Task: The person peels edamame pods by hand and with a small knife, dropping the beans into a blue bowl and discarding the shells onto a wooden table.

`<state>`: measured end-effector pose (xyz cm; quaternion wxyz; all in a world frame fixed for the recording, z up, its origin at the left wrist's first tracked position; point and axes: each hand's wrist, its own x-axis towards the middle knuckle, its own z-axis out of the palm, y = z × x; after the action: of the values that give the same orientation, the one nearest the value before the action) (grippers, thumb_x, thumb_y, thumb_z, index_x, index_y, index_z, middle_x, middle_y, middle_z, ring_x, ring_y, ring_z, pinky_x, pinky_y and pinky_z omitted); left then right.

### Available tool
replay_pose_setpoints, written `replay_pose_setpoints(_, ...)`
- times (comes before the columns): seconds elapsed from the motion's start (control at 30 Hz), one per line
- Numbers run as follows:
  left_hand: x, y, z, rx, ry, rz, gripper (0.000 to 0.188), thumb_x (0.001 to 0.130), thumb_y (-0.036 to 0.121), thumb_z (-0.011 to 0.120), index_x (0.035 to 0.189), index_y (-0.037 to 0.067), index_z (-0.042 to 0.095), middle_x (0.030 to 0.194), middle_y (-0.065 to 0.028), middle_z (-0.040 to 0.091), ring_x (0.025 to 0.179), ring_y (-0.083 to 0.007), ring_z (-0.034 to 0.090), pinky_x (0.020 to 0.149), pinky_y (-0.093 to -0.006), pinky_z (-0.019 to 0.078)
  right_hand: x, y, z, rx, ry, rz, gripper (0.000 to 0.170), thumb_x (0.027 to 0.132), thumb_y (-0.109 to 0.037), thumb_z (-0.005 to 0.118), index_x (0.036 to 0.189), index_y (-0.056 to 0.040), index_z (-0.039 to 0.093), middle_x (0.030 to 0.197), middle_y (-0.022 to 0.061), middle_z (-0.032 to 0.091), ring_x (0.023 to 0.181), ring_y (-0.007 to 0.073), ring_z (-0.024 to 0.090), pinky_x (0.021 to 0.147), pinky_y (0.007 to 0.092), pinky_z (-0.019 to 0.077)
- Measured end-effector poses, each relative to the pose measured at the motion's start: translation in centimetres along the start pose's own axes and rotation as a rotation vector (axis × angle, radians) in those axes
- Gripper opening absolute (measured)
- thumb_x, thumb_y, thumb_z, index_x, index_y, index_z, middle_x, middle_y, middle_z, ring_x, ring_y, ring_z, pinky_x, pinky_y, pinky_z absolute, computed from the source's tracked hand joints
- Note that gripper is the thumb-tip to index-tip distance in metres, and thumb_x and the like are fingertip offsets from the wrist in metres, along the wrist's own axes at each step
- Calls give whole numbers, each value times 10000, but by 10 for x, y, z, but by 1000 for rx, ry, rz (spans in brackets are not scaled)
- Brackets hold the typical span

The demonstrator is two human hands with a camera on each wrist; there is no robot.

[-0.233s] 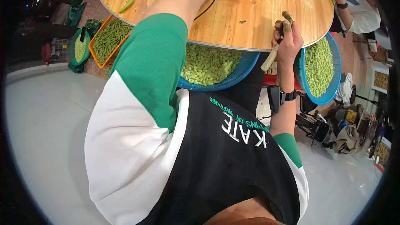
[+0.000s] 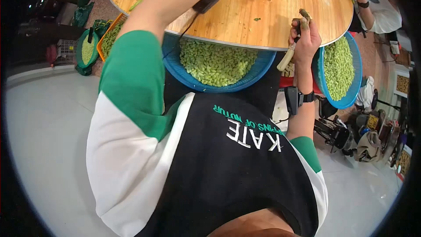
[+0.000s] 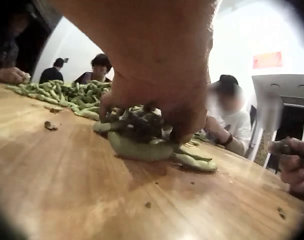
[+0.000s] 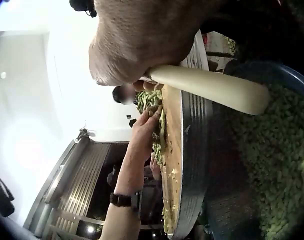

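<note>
At the table's far side my left hand (image 3: 157, 85) reaches down over a small cluster of green bean pods (image 3: 142, 149), its fingers curled around some of them. The head view cuts that hand off at its top edge. Over the table's near right edge, my right hand (image 2: 307, 39) grips a tool by its pale, smooth handle (image 4: 212, 87). The handle sticks out below the fist, and the tool's working end is hidden. Dark coverings or stains show on the right fingertips (image 2: 304, 24).
A larger heap of pods (image 3: 67, 94) lies farther across the wooden table (image 2: 175, 15). Blue baskets of shelled beans stand below its edge, one near my lap (image 2: 175, 63) and another at the right (image 2: 357, 70). Another person's arm (image 2: 362, 0) works at the far right.
In the head view my left forearm has swung left and back, and more of the lap basket shows. My right hand stays nearly in place with the tool.
</note>
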<state>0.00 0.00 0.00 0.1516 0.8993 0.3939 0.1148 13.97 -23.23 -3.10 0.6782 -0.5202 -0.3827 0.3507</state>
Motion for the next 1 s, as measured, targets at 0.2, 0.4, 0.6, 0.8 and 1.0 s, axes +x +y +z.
replay_pose_setpoints(0.2, -95, 19, -50, 249, 217, 439, 324, 723, 157, 635, 982, 1, 518, 741, -229, 552, 670, -389, 580, 598, -473, 466, -1, 1, -1, -18, -33, -13, 328, 962, -152, 497, 1223, 45, 524, 795, 45, 581, 546, 47, 449, 429, 186, 371)
replay_pose_setpoints(0.4, -228, 83, -5, -265, -722, 581, 97, 755, -9, 533, 851, -19, 539, 783, -174, 568, 783, -306, 605, 707, -431, 499, 0, 2, -1, -18, -36, -17, 327, 964, -163, 502, 1235, 19, 527, 803, 33, 575, 555, 35, 448, 444, 180, 371)
replay_pose_setpoints(0.6, -206, -12, 155, -24, 6, 316, 424, 820, 106, 559, 1217, -33, 510, 1157, -250, 577, 1080, -353, 561, 896, -400, 483, -2, 5, -4, -10, -43, -40, 344, 965, -177, 507, 1249, 17, 512, 798, 37, 572, 549, 37, 450, 433, 181, 364)
replay_pose_setpoints(0.8, -226, -31, 130, -131, -63, 239, 414, 826, 140, 568, 1202, -29, 520, 1146, -251, 582, 1064, -353, 568, 890, -402, 480, -1, 7, -7, 7, -54, -45, 338, 969, -174, 499, 1248, 17, 511, 799, 48, 570, 531, 44, 442, 424, 191, 367)
replay_pose_setpoints(1.0, -241, -27, 110, -242, -139, 121, 407, 834, 180, 579, 1183, -23, 533, 1132, -252, 587, 1045, -354, 575, 882, -405, 478, -1, 8, -7, 14, -49, -46, 333, 972, -165, 489, 1246, 23, 508, 802, 57, 576, 528, 46, 444, 419, 189, 367)
